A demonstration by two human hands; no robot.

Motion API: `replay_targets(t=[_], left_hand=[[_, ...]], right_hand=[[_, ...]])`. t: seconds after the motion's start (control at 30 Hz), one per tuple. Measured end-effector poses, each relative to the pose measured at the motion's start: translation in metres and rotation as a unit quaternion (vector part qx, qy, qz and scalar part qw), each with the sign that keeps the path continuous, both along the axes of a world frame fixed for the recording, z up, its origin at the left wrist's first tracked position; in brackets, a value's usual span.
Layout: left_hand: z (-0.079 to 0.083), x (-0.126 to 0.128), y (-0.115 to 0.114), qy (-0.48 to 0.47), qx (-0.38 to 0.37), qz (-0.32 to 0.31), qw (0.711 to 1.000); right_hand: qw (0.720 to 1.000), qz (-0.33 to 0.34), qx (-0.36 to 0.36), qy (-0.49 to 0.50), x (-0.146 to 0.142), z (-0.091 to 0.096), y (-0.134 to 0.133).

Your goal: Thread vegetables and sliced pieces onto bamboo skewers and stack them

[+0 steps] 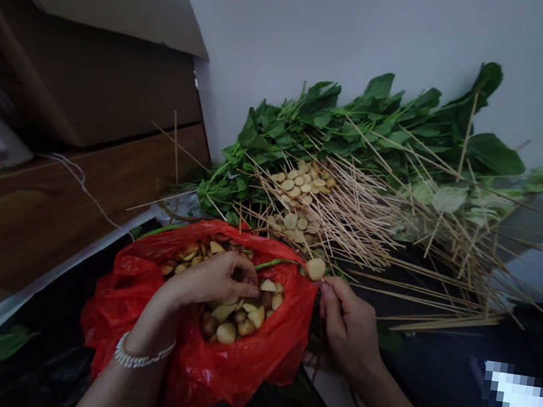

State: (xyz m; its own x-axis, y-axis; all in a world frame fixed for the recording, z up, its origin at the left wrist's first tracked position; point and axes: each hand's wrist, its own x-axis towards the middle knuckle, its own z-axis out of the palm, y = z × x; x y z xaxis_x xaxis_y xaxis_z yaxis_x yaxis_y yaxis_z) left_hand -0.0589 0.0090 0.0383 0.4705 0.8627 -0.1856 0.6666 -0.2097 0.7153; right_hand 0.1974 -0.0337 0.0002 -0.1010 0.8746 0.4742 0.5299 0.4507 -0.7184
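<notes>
A white wall (327, 23) rises behind everything, with a cardboard box (93, 70) on a wooden shelf (47, 219) to the left. Leafy greens (363, 129) lie heaped against the wall, and loose bamboo skewers (350, 221) cross over them in a tangled spread. A red plastic bag (237, 374) sits slumped open in front, filled with pale wedges (230, 315), some with brown skin. Beyond it, a pile of pale round slices (296, 190) lies among the skewers. The left hand (210, 282), with a pearl bracelet (141, 357) at its wrist, is curled at the bag's mouth, fingers bent over the wedges; whether it grips anything is hidden. A green stem (280, 265) runs from those fingers toward a single round slice (315, 268) above the bag's far edge. The right hand (347, 329) is pinched closed just beside that slice, though what it holds is too thin to tell. The soft bag looks like the main risk: if it is nudged, it could sag and shed wedges. The thin stem could snap under tension, and the slice could split if pinched hard. Any sharp skewer point could tear the plastic, and a sleeve catching the loose skewers could drag them across the greens.
</notes>
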Motion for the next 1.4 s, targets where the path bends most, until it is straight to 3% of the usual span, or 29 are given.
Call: replay_targets(t=[0.3,0.5,0.6,0.7,0.83,1.0,1.17,1.4], left_hand=[[0.015,-0.019,-0.005,0.039,-0.010,0.001,0.999],[0.010,-0.018,-0.004,0.110,0.022,-0.012,0.994],[0.007,-0.016,-0.002,0.041,0.034,0.006,0.999],[0.006,-0.006,0.000,-0.110,0.066,0.069,0.989],[0.005,0.012,0.000,-0.332,0.004,0.178,0.926],[0.002,0.025,0.001,-0.512,-0.119,0.220,0.822],[-0.004,0.029,0.000,-0.575,-0.222,0.235,0.752],[-0.012,0.030,0.003,-0.616,-0.274,0.239,0.699]], right_hand=[[1.000,0.022,0.003,-0.004,-0.003,-0.003,-0.002],[1.000,0.021,-0.003,-0.008,-0.003,-0.004,0.000],[1.000,0.021,-0.002,-0.009,-0.003,-0.004,-0.001],[0.999,0.035,-0.003,-0.006,-0.004,-0.002,-0.003],[0.995,0.100,-0.027,0.002,-0.006,0.001,-0.007],[0.984,0.156,-0.086,-0.005,-0.012,0.001,-0.012],[0.983,0.157,-0.098,-0.015,-0.016,0.004,-0.018],[0.987,0.142,-0.072,0.006,-0.019,0.008,-0.021]])
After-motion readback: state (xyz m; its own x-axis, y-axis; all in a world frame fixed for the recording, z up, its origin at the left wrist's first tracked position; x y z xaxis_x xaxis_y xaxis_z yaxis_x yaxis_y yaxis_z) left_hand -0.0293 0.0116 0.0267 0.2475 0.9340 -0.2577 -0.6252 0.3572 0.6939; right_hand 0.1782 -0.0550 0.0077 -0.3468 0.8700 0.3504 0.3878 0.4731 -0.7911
